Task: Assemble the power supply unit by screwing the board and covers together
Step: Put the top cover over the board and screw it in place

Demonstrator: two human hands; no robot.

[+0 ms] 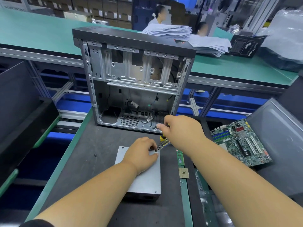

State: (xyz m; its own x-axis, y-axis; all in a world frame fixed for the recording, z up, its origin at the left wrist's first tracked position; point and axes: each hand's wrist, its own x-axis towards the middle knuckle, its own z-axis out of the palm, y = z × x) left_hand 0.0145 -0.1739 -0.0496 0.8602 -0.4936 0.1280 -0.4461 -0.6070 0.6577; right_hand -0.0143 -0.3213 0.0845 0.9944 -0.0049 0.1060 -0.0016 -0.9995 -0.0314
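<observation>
The grey metal power supply unit (pixel 144 182) lies flat on the dark mat in front of me, its bundle of coloured wires (pixel 164 143) coming out at the far right corner. My left hand (pixel 141 154) rests on its top cover, fingertips pinching a small dark screw at that far right corner. My right hand (pixel 182 130) grips a screwdriver with a yellow and black handle (pixel 162 137); its shaft slants down to the screw.
An open computer case (pixel 136 82) stands upright just beyond the unit. A green motherboard (pixel 241 143) lies at the right, a memory stick (pixel 180 158) and a CPU chip (pixel 184 173) beside the unit. A loose screw (pixel 95 155) lies at the left. People sit at the far bench.
</observation>
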